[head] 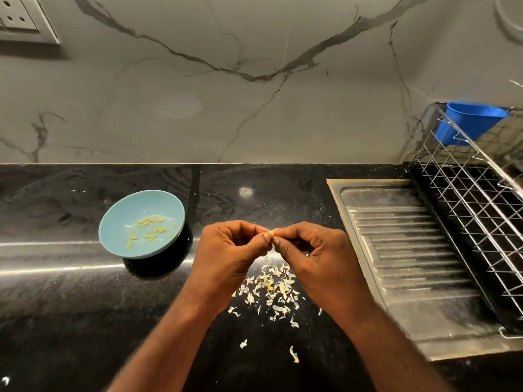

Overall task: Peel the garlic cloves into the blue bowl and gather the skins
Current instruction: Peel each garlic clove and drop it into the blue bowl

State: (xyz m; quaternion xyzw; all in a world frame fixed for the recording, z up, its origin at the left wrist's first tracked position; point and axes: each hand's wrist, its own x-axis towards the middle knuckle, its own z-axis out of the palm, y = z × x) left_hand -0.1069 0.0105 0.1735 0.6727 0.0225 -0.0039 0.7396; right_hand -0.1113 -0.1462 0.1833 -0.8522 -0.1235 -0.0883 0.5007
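Note:
A small garlic clove (271, 233) is pinched between the fingertips of both hands above the black counter. My left hand (229, 250) holds it from the left, and my right hand (314, 250) holds it from the right, fingers curled. Left of the hands stands the blue bowl (113, 224) with several peeled cloves (150, 229) inside. A loose pile of white garlic skins (271, 290) lies on the counter just below the hands, with a few stray pieces (294, 353) nearer to me.
A steel sink drainboard (410, 250) lies to the right, beside a wire dish rack (475, 193) holding a blue plastic cup (469, 123). The marble wall rises behind the counter, with a socket plate (22, 18) at top left.

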